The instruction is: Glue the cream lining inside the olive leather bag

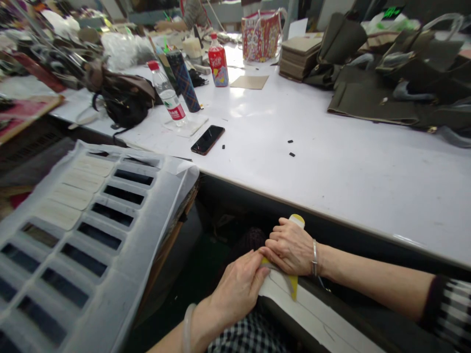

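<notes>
A long white strip with dark edges slants across my lap below the table. My left hand is closed on its near end, thumb on top and fingers pressed together. My right hand lies against the left fingertips, its fingers curled around a yellow-and-white piece whose rounded end sticks out above the knuckles. A pointed yellow flap shows below the right palm, over the strip. The hands cover where these parts meet, so I cannot tell what the piece is.
A grey slotted plastic tray stands at left. On the white table are a phone, water bottle, red drink bottle, patterned bag, stacked boards and dark bags.
</notes>
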A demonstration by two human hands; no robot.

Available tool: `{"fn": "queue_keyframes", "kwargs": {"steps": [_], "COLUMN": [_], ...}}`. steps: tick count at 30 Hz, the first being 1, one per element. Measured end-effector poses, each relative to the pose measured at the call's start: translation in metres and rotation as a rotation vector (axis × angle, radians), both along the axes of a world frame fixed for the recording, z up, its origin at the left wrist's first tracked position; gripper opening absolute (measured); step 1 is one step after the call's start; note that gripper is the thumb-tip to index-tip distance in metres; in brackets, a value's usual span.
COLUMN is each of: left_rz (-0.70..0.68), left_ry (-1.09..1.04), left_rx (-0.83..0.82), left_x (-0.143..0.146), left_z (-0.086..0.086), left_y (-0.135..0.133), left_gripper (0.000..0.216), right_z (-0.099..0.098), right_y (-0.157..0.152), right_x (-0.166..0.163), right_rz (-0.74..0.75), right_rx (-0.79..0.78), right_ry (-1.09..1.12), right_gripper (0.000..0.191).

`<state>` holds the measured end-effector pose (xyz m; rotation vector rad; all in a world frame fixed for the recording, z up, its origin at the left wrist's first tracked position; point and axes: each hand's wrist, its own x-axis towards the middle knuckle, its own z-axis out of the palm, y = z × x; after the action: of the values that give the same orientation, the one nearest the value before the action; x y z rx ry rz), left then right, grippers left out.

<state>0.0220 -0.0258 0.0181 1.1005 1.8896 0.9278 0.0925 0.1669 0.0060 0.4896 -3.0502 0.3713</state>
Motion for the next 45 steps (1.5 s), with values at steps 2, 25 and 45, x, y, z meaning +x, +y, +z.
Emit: {"fn": "queue_keyframes", "kwargs": {"steps": [2,25,45], "left_rz": [-0.011,0.268,0.172], "left_ry": [-0.008,-0.812,-0.793], "left_rx": [0.026,0.014,-0.052], "left_x": [-0.001,-0.003,-0.013], "left_z": [0.0,-0.016,-0.022], "left_y": [0.0,0.017,0.021], "left_gripper": [0.027,0.037,0.037], "right_z": [0.001,0.02,0.003], "right_y": [-0.005,0.005,-0.008], "right_x": [0.007,0.049,0.028], "right_rz": [-0.056,-0.61,-0.665], "right_rx": [0.006,-1.206,-1.268], "right_ry": [-0.012,-0.62,-0.699], "right_gripper": [0.048,0.09,0.049]}}
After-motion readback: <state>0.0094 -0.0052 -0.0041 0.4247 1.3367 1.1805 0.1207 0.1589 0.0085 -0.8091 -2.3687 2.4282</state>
